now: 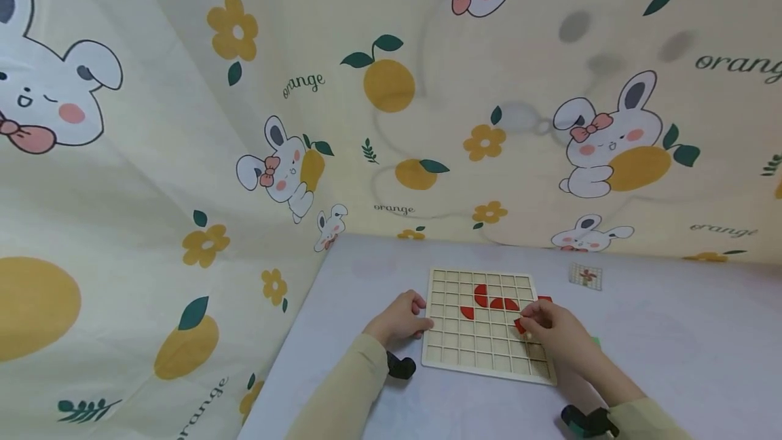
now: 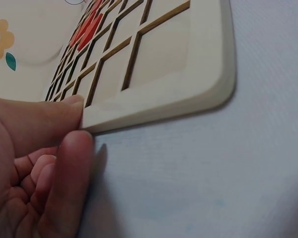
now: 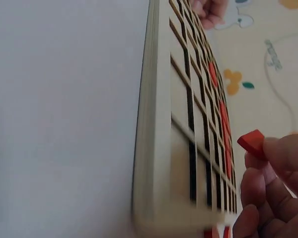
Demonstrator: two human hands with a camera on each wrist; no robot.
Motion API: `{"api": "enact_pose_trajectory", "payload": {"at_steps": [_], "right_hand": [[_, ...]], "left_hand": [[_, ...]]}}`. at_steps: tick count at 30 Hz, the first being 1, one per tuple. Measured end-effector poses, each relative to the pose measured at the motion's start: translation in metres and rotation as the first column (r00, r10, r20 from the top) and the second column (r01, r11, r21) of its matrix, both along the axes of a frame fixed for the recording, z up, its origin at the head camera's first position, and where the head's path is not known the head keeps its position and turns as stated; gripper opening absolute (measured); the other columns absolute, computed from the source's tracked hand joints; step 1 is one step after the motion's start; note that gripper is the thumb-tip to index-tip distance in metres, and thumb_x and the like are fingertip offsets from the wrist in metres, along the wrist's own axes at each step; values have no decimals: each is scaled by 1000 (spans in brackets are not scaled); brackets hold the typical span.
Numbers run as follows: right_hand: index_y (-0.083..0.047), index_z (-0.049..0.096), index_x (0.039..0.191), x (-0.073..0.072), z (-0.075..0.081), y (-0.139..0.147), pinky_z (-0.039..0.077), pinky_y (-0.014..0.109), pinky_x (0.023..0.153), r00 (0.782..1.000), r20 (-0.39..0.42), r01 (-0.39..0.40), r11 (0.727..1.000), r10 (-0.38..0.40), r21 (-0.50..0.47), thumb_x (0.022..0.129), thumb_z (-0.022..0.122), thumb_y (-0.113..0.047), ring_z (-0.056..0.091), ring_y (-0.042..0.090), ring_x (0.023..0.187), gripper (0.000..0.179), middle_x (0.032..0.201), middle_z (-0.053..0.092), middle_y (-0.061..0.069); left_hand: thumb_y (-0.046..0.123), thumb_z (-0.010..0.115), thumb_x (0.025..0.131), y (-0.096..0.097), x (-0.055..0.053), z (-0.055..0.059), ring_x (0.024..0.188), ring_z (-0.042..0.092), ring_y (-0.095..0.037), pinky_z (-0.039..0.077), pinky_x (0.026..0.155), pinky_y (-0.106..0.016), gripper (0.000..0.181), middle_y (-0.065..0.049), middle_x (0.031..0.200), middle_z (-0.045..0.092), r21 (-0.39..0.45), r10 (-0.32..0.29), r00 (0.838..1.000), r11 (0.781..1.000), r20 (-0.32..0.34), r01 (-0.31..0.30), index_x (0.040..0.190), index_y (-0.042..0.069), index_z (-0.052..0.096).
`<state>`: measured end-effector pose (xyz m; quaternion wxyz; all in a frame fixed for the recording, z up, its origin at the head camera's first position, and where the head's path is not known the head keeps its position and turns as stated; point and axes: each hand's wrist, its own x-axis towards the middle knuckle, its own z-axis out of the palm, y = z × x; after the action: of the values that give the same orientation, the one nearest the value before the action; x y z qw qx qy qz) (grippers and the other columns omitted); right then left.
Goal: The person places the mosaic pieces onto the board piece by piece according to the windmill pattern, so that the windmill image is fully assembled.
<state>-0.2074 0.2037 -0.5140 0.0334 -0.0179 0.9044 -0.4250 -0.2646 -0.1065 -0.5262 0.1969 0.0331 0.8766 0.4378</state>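
A pale wooden grid board (image 1: 467,341) lies on the table, with several red pieces (image 1: 481,296) set in its cells, some with curved edges. My left hand (image 1: 397,318) holds the board's left edge, thumb over the rim and index finger against its side, as the left wrist view shows. Over the right part of the board, my right hand (image 1: 559,335) pinches a small red piece (image 3: 253,143) between thumb and fingertips. That piece is held above the cells, its straight edges showing in the right wrist view.
A small card (image 1: 585,276) with a flower picture on a grid lies behind the board to the right. Beside the board's right edge, partly hidden by my right hand, are more red pieces (image 1: 545,299) and something green (image 1: 596,341). A printed cloth (image 1: 391,134) hangs behind the table.
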Motion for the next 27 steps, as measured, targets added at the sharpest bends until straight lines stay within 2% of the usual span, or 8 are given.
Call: {"api": "enact_pose_trajectory", "payload": {"at_steps": [8,14,21,27], "right_hand": [[-11,60,102,-14,1,-32,46,31,68,999,25,31,1000,-30,-5,92,67,-23,53,20,82,17,89,61,2],[-13,61,103,-22,1,-46,46,31,70,999,39,9,1000,-9,9,93,66,-23,53,20,82,15,91,60,2],[-13,61,102,-29,-3,-53,46,31,68,999,31,-7,1000,7,-2,92,67,-20,53,19,81,13,89,60,1],[-11,61,102,-27,-2,-51,48,31,70,999,43,-4,1000,3,16,93,66,-18,53,20,82,13,90,60,2]], "left_hand": [[17,76,84,-2,0,0,67,59,-15,43,69,-31,35,-7,98,48,12,0,1000,1000,-2,0,109,12,52],[15,76,84,-1,0,-1,67,59,-15,43,69,-30,35,-7,98,48,22,2,1000,1000,-1,-2,109,12,52],[15,77,83,2,1,-1,68,59,-14,44,69,-30,35,-7,99,48,28,-1,1000,1000,-5,1,108,11,52],[19,77,84,0,0,0,69,59,-15,43,70,-32,35,-5,98,48,0,2,1000,1000,-3,-2,109,13,52]]}}
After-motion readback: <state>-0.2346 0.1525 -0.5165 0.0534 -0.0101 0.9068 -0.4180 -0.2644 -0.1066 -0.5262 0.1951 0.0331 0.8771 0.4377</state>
